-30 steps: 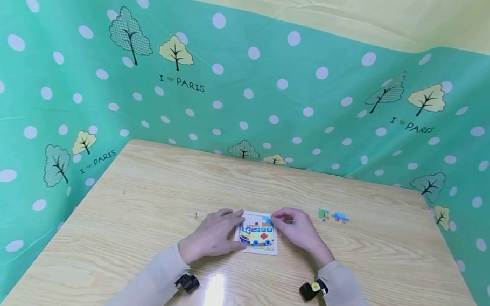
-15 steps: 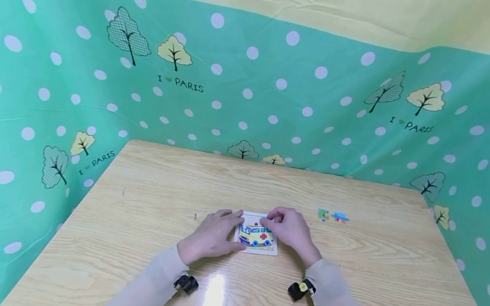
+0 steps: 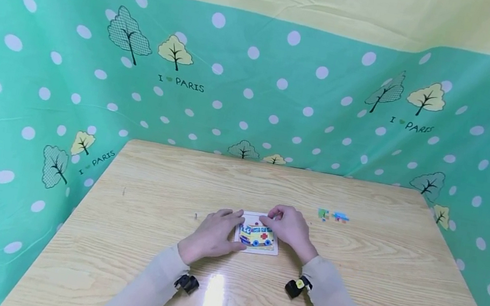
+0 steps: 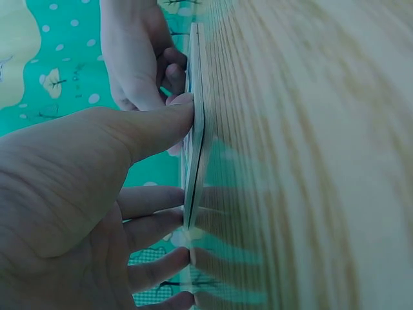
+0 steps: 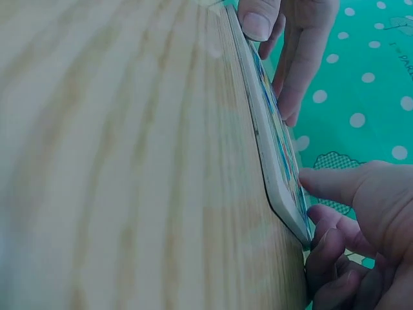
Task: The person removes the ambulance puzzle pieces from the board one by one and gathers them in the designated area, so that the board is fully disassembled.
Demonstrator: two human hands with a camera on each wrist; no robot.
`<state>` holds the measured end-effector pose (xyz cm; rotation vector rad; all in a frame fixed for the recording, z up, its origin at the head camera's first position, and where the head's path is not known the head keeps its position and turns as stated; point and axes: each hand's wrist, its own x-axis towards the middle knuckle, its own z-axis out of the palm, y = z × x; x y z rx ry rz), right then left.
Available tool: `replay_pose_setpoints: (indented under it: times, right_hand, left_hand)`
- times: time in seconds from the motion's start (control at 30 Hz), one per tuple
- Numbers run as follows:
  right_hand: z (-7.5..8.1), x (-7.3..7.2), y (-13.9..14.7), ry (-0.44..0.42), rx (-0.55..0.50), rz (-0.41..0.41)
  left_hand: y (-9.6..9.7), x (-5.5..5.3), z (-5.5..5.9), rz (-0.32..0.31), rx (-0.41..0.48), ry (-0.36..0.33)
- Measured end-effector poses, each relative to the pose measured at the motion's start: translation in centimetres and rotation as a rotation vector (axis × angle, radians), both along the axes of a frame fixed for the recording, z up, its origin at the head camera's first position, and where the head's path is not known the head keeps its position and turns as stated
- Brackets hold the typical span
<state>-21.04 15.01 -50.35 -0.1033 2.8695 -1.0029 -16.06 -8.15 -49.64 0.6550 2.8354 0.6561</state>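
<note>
A small white-rimmed puzzle tray [image 3: 253, 250] lies flat on the table, showing a yellow ambulance picture [image 3: 255, 236] made of jigsaw pieces. My left hand [image 3: 213, 234] holds the tray's left side, with the thumb on the near rim and the fingers at the far-left corner. Over the tray's far-right part is my right hand [image 3: 292, 228]. Its thumb [image 5: 329, 183] touches the puzzle surface, and the other fingers are curled at the far edge. Whether a piece sits between those fingertips is hidden. Pale tray bottom shows at the upper left of the picture.
Beyond the right hand lie a green puzzle piece [image 3: 323, 214] and some blue pieces [image 3: 340, 217] on the wooden table [image 3: 171, 178]. A tiny dark speck [image 3: 195, 216] lies left of the left hand. A green dotted curtain [image 3: 255, 94] hangs around the table.
My right hand has shifted left over the tray, covering the blue and orange area that showed at its upper right. The left hand and the tray have stayed in place.
</note>
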Motion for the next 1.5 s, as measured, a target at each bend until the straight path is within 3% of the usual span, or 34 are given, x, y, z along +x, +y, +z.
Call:
replay_pose_setpoints:
  times: [0.47, 0.77, 1.17, 1.37, 1.5]
  right_hand:
    - [0.3, -0.1, -0.8, -0.032, 0.026, -0.035]
    - [-0.1, -0.2, -0.5, -0.01, -0.021, -0.03]
    - [-0.6, -0.6, 1.8, -0.033, -0.187, 0.208]
    - [0.3, -0.7, 3.1, -0.121, -0.204, 0.367]
    - [0.4, -0.7, 3.6, -0.139, -0.2, 0.409]
  left_hand:
    - [-0.1, 0.0, 0.2, -0.002, 0.004, -0.003]
    - [0.0, 0.0, 0.3, 0.001, 0.003, -0.004]
    - [-0.2, -0.1, 0.3, -0.006, 0.001, -0.001]
    - [-0.1, -0.1, 0.3, 0.0, -0.001, -0.006]
    - [-0.1, 0.0, 0.3, 0.005, -0.001, -0.014]
